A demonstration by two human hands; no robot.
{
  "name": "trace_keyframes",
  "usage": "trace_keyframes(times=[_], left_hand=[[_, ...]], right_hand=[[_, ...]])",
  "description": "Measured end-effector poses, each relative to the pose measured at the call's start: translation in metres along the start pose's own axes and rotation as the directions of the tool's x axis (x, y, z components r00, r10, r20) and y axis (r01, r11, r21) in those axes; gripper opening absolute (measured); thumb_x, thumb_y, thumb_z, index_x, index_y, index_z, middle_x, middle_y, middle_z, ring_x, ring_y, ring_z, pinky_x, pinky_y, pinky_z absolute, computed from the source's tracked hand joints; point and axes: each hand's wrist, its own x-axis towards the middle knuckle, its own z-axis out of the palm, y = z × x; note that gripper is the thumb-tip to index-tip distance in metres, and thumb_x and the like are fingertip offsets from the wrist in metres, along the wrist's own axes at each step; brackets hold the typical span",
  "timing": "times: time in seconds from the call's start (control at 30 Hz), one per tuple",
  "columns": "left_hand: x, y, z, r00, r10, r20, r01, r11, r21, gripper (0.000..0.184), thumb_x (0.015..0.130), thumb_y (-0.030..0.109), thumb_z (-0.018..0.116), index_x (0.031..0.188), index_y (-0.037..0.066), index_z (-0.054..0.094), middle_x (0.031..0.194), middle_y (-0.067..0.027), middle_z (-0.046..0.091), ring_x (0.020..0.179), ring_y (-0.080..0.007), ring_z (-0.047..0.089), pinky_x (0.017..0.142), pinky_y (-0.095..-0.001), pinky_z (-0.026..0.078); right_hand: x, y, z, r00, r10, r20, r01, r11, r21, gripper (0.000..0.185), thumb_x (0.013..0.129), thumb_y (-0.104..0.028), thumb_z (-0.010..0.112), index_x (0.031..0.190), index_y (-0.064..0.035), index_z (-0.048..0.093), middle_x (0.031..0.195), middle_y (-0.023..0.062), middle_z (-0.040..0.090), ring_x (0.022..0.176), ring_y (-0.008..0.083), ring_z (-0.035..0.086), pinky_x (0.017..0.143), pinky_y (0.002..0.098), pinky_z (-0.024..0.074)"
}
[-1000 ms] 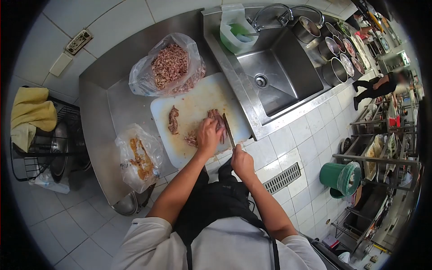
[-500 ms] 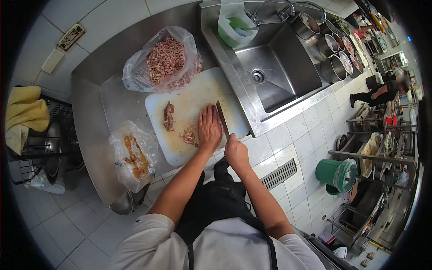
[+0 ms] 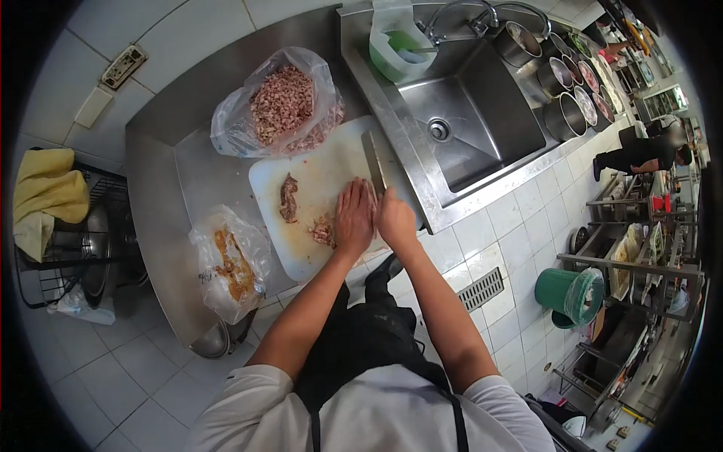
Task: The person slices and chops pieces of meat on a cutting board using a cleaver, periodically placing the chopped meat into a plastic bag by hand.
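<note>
On the white cutting board, my left hand lies flat with its fingers stretched forward; what is under it is hidden. Close beside it on the right, my right hand is wrapped round the handle of a knife, whose blade points away from me. A strip of meat rests toward the board's left side. Small chopped meat pieces lie just left of my left hand. Beyond the board, an open plastic bag holds a heap of diced meat.
Left of the board is a clear bag with brownish residue on the steel counter. A sink adjoins on the right, with metal pots beyond it. Farther right are a green bin and another person.
My right hand and the knife have slid forward, away from my body, alongside my left hand. My left hand stays in nearly the same place on the board. The whole view has shifted slightly.
</note>
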Motion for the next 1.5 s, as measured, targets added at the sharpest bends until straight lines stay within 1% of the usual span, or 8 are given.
trace_keyframes(times=[0.07,0.37,0.57,0.77,0.97,1.13,1.27,1.5], left_hand=[[0.002,-0.002,-0.015,0.999,-0.029,0.02,0.031,0.993,-0.116,0.06,0.103,0.024,0.052,0.154,-0.006,0.042,0.162,-0.0262,0.039,0.149,-0.0422,0.039,0.125,-0.0526,0.027],[0.002,0.0,-0.007,0.998,-0.035,0.044,0.035,0.999,0.019,0.062,0.101,0.017,0.051,0.158,-0.004,0.038,0.167,-0.0222,0.033,0.151,-0.0415,0.037,0.124,-0.0537,0.028],[0.004,0.0,-0.003,0.993,-0.043,0.111,0.035,0.997,0.071,0.06,0.103,0.021,0.048,0.158,-0.002,0.039,0.167,-0.0204,0.033,0.154,-0.0394,0.032,0.127,-0.0542,0.022],[0.002,-0.003,0.002,0.996,-0.03,0.086,0.025,0.998,0.053,0.057,0.103,0.022,0.048,0.157,0.001,0.042,0.165,-0.0204,0.037,0.153,-0.0408,0.033,0.126,-0.0546,0.024],[0.0,-0.003,0.001,0.996,0.002,0.086,-0.008,0.997,0.071,0.057,0.104,0.021,0.049,0.155,-0.003,0.043,0.165,-0.0209,0.037,0.153,-0.0405,0.033,0.126,-0.0545,0.024],[-0.001,-0.008,-0.001,0.999,0.024,0.021,-0.023,1.0,-0.016,0.057,0.103,0.022,0.051,0.154,-0.004,0.044,0.164,-0.0232,0.038,0.152,-0.0414,0.035,0.126,-0.0529,0.025],[-0.003,-0.01,-0.003,0.998,-0.055,-0.037,0.046,0.979,-0.196,0.059,0.103,0.023,0.051,0.155,-0.004,0.042,0.164,-0.0253,0.036,0.152,-0.0418,0.035,0.126,-0.0515,0.025],[-0.01,0.0,-0.01,1.0,0.017,0.019,-0.016,0.999,-0.04,0.065,0.101,0.022,0.054,0.159,-0.003,0.037,0.165,-0.0254,0.034,0.153,-0.041,0.033,0.126,-0.0552,0.023]], right_hand=[[-0.025,0.002,-0.017,1.0,0.014,0.026,-0.014,1.0,-0.011,0.025,0.105,-0.021,0.056,0.093,0.001,0.053,0.068,0.0301,0.065,0.064,0.0501,0.067,0.057,0.0591,0.0529],[-0.095,0.006,-0.024,0.982,0.102,0.161,-0.086,0.991,-0.1,0.018,0.103,-0.014,0.058,0.092,-0.0001,0.052,0.064,0.0278,0.064,0.059,0.0474,0.066,0.053,0.0573,0.0522],[-0.09,0.007,-0.015,0.989,0.036,0.143,-0.023,0.996,-0.091,0.018,0.103,-0.013,0.057,0.092,0.0003,0.052,0.063,0.026,0.065,0.057,0.0451,0.067,0.052,0.0542,0.053],[-0.087,0.013,0.006,0.975,0.111,0.192,-0.09,0.989,-0.116,0.015,0.101,-0.011,0.056,0.093,0.0015,0.052,0.065,0.0267,0.066,0.062,0.0456,0.069,0.055,0.055,0.0555],[-0.035,0.008,0.026,0.99,0.081,0.117,-0.078,0.996,-0.037,0.021,0.102,-0.017,0.055,0.096,0.0035,0.052,0.07,0.03,0.067,0.065,0.0495,0.069,0.06,0.0582,0.0556],[-0.02,0.01,0.016,0.999,-0.028,0.035,0.029,0.999,-0.029,0.022,0.103,-0.019,0.056,0.096,0.0026,0.052,0.071,0.03,0.067,0.064,0.0494,0.068,0.058,0.058,0.0543],[-0.05,0.006,-0.016,0.999,0.048,0.02,-0.047,0.997,-0.066,0.022,0.104,-0.018,0.056,0.095,0.0012,0.052,0.069,0.0288,0.066,0.063,0.048,0.068,0.056,0.0571,0.0538],[-0.091,0.008,-0.009,0.991,0.085,0.1,-0.076,0.993,-0.089,0.021,0.104,-0.017,0.056,0.093,-0.0003,0.051,0.066,0.0276,0.066,0.062,0.0466,0.068,0.055,0.0569,0.0535]])
